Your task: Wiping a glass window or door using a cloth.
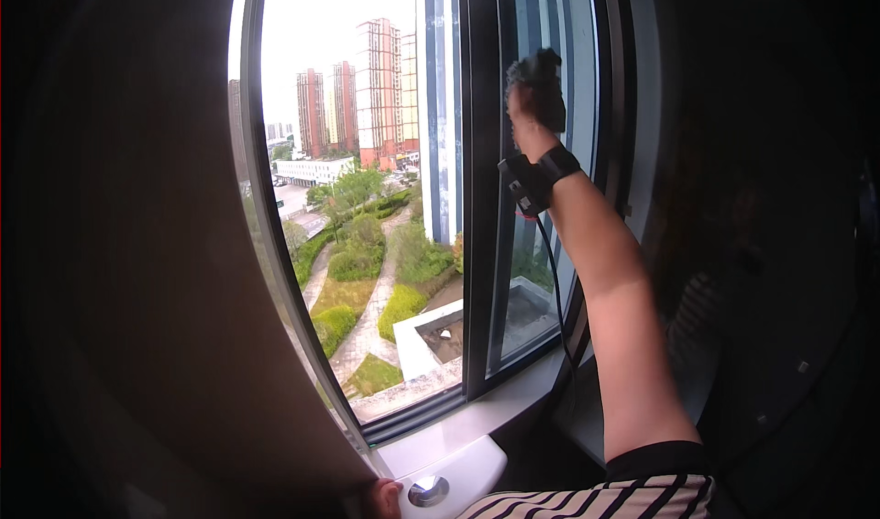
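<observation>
At the end of my outstretched right arm, my right hand (526, 110) holds a dark cloth (544, 82) against the glass pane (529, 271) of a sliding window. The cloth is bunched over the fingers and slightly blurred. A black strap with a small boxy device (528, 185) is on the right wrist, and a cable hangs from it. Low in the view, my left hand (386, 498) touches the left edge of a white toilet tank lid (474, 460). Most of that hand is cut off or hidden. A round chrome flush button (428, 491) is set into the lid.
The dark window frame (478, 175) stands upright beside the open left half, with tall buildings and a garden far below. A pale sill (481, 416) runs between window and tank. Dark walls (151, 278) flank both sides.
</observation>
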Action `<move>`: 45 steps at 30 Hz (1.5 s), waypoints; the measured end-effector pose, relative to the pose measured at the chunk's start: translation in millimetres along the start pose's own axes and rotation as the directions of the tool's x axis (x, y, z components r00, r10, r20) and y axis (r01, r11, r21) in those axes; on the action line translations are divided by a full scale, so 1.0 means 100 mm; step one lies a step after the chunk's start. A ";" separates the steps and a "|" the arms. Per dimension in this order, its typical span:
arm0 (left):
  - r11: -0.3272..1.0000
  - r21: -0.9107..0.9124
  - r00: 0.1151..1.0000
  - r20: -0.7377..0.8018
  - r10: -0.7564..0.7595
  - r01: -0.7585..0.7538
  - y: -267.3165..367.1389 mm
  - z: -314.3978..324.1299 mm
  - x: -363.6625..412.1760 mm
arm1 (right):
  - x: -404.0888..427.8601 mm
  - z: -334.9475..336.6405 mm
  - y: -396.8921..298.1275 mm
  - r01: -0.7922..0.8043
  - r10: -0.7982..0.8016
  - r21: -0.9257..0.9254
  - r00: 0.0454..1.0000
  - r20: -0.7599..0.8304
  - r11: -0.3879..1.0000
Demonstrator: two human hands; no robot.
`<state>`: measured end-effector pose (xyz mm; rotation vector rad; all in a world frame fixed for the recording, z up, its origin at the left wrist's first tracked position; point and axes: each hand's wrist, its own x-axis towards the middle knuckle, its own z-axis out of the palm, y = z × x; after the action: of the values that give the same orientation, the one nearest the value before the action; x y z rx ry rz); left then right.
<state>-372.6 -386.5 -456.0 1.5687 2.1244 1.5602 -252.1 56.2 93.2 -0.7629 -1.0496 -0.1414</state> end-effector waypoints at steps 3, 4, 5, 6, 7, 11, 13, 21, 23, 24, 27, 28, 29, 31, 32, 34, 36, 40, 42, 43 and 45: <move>0.999 0.043 0.998 -0.062 -0.029 0.031 -0.18 -0.06 -0.14 | -0.08 0.13 -0.65 0.308 -0.305 -0.068 0.951 0.053 0.949; 0.998 0.055 0.997 -0.066 -0.035 0.039 -0.17 -0.07 -0.15 | -0.07 0.15 -0.67 0.371 -0.371 0.002 0.929 -0.002 0.929; 0.996 0.087 0.997 -0.068 -0.029 0.035 -0.16 -0.09 -0.16 | -0.10 0.17 -0.69 0.432 -0.428 0.069 0.902 -0.062 0.899; 0.994 0.107 0.998 -0.060 -0.007 0.013 -0.13 -0.07 -0.14 | 0.11 0.24 -0.48 0.605 -0.611 -0.106 0.791 -0.033 0.789; 0.994 0.106 0.998 -0.056 -0.001 0.007 -0.10 -0.04 -0.12 | 0.27 0.25 -0.22 0.637 -0.643 -0.126 0.766 -0.010 0.760; 0.992 0.098 0.996 -0.060 -0.068 0.074 -0.12 -0.02 -0.12 | 0.56 0.28 0.46 0.500 -0.534 -0.291 0.844 -0.044 0.816; 0.990 0.099 0.994 -0.061 -0.090 0.096 -0.14 -0.02 -0.11 | 0.55 0.26 0.78 0.198 -0.196 -0.235 0.980 0.029 0.952; 0.997 0.078 0.998 -0.065 -0.017 0.022 -0.03 -0.07 -0.05 | 0.21 -0.01 1.68 0.367 -0.295 -0.541 0.930 0.218 0.757; 0.995 0.077 0.997 -0.058 -0.059 0.064 -0.05 -0.10 -0.08 | 0.00 -0.06 1.27 -0.111 0.192 -0.353 0.961 0.201 0.929; 0.994 0.071 0.995 -0.048 -0.084 0.087 -0.06 -0.10 -0.10 | -0.04 -0.16 1.18 0.487 -0.144 -0.629 0.845 0.514 0.606; 0.972 -0.160 0.983 -0.041 -0.181 0.172 -0.32 0.07 -0.18 | 0.04 -0.12 0.90 0.560 -0.387 -0.553 0.827 0.407 0.617; 0.971 -0.160 0.982 -0.031 -0.186 0.179 -0.27 0.04 -0.16 | 0.03 -0.11 0.70 0.558 -0.394 -0.548 0.829 0.396 0.623; 0.991 -0.042 0.991 -0.040 -0.126 0.125 -0.17 -0.02 -0.10 | 0.02 -0.07 0.50 0.555 -0.402 -0.545 0.831 0.384 0.629; 0.997 0.058 0.999 -0.020 -0.044 0.045 -0.14 0.02 -0.05 | 0.29 0.19 0.38 0.558 -0.617 -0.465 0.786 0.032 0.687; 0.995 -0.014 0.994 -0.036 -0.101 0.101 -0.24 -0.02 -0.14 | 0.10 0.18 -0.09 0.376 -0.320 -0.234 0.915 0.243 0.896; 0.986 -0.109 0.991 -0.021 -0.129 0.126 -0.26 -0.01 -0.18 | 0.10 0.11 -0.64 0.133 -0.123 -0.001 0.919 0.375 0.991; 0.990 -0.093 0.994 0.005 -0.108 0.108 -0.17 0.00 -0.10 | 0.07 0.23 -0.79 0.182 -0.197 0.079 0.945 0.263 0.980; 0.989 -0.092 0.993 -0.006 -0.116 0.115 -0.12 -0.04 -0.12 | -0.29 -0.07 -0.95 0.642 -0.600 0.098 0.753 -0.272 0.761; 0.993 -0.036 0.993 0.007 -0.114 0.115 -0.11 -0.05 -0.11 | -0.44 -0.20 -0.88 0.656 -0.628 0.196 0.755 -0.187 0.729; 0.992 -0.033 0.993 0.011 -0.119 0.119 -0.12 -0.05 -0.11 | -0.52 -0.27 -0.84 0.657 -0.659 0.300 0.744 -0.110 0.692; 0.996 -0.043 0.997 0.008 -0.081 0.081 -0.13 -0.04 -0.11 | -0.68 -0.25 -0.56 0.663 -0.672 0.310 0.734 -0.093 0.681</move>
<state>-378.1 -396.4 -468.5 1.4537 2.1077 1.5628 -294.0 -17.5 58.0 -0.0403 -1.3061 -0.5771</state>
